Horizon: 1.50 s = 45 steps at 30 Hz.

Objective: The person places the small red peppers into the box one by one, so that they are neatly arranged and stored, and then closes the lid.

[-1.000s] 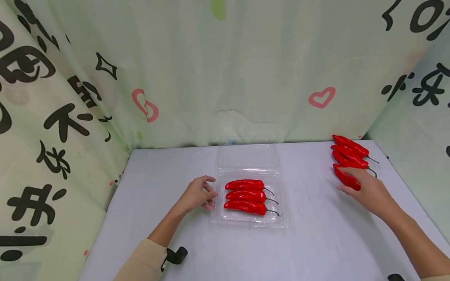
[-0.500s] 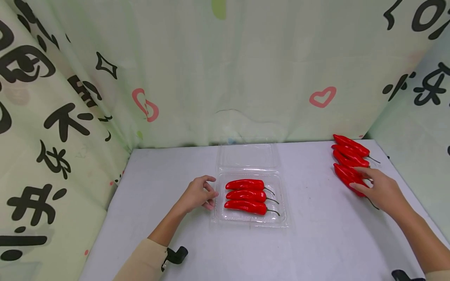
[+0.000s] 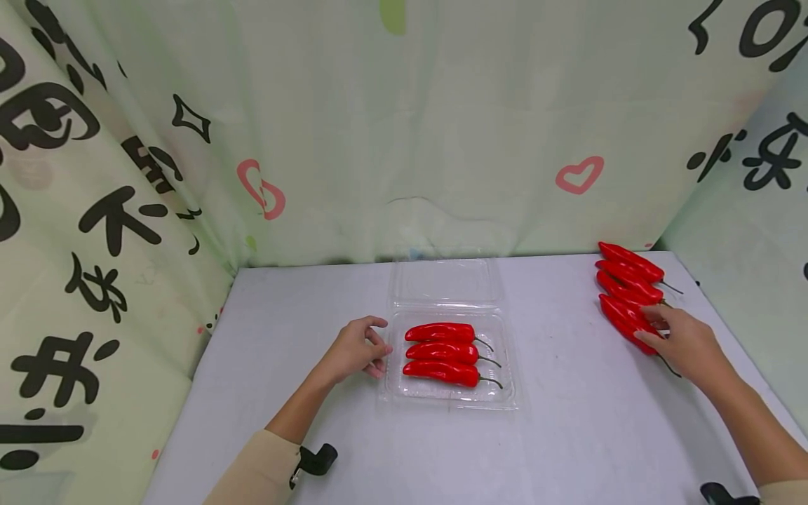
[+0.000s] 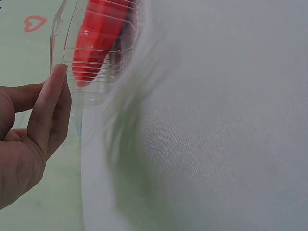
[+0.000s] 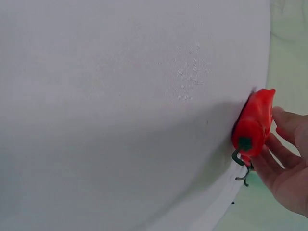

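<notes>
In the head view, my left hand (image 3: pixel 361 348) is at the left edge of a clear plastic clamshell box (image 3: pixel 394 393) with its lid raised back. Its fingertips are right at the box rim, and the left wrist view shows a fingertip against the clear wall. Inside the box lie three red chili peppers (image 3: pixel 442 372), side by side with green stems to the right. At the table's far right, my right hand (image 3: pixel 688 344) pinches the nearest red chili pepper (image 3: pixel 621 320) of a row, thumb on one side and fingers on the other.
Beyond the pinched pepper, several more red chili peppers (image 3: pixel 631 261) lie close together near the back right corner. A white table (image 3: pixel 555 435) carries everything. Pale green printed curtains (image 3: pixel 467 140) surround it at the back and sides.
My right hand has shifted slightly right along the nearest pepper, toward its stem end, uncovering more of the pepper. The left hand, box and peppers inside it have stayed still.
</notes>
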Motion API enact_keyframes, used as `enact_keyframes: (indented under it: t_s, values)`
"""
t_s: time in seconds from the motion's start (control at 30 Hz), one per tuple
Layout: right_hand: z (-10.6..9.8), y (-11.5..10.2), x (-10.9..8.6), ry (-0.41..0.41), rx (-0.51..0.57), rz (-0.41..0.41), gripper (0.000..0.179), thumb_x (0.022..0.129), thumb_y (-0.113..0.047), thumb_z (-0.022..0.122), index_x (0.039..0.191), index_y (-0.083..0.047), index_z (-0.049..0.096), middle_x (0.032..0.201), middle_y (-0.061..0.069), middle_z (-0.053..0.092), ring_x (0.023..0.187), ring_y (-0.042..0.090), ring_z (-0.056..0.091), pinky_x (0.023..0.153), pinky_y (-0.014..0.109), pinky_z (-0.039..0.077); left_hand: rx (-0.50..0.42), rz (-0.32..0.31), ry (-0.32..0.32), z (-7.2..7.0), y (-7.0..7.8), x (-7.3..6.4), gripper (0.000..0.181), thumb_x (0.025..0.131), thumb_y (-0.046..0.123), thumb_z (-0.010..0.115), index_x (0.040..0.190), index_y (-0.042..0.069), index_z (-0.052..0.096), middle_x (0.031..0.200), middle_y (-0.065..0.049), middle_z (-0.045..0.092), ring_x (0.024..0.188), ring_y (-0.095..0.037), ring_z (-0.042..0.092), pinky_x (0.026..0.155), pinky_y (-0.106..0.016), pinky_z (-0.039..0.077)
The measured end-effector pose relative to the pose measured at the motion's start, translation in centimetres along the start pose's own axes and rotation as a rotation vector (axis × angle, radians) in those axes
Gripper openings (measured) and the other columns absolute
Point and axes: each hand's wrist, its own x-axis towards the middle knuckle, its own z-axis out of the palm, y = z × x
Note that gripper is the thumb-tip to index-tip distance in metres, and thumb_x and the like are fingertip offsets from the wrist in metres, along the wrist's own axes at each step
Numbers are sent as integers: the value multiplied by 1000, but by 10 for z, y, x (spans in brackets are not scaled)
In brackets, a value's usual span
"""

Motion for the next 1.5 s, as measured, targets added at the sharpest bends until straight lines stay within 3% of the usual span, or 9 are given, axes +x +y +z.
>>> enact_keyframes:
  t_s: [0.37, 0.97, 1.5]
  values:
    - [0, -3, 0, -27, 25, 32, 72, 84, -8, 83, 140, 15, 45, 124, 40, 51, 108, 56, 51, 69, 50, 65, 6, 0, 0, 1, 1, -2, 53, 96, 6, 71, 144, 0, 51, 91, -12, 66, 58, -18, 68, 57, -31, 63]
    - [-2, -1, 7, -119, -24, 62, 85, 79, -22, 89, 136, 22, 42, 114, 41, 55, 102, 55, 54, 65, 47, 65, 6, -3, -3, 0, 2, -1, 54, 96, 6, 72, 144, 0, 50, 92, -12, 65, 58, -19, 69, 57, -31, 63]
    - [3, -1, 5, -171, 15, 83, 85, 85, -28, 84, 140, 17, 36, 124, 43, 49, 110, 59, 49, 69, 48, 65, 6, -13, 4, 1, 2, -2, 53, 96, 6, 72, 144, 1, 51, 93, -12, 66, 58, -18, 68, 57, -30, 62]
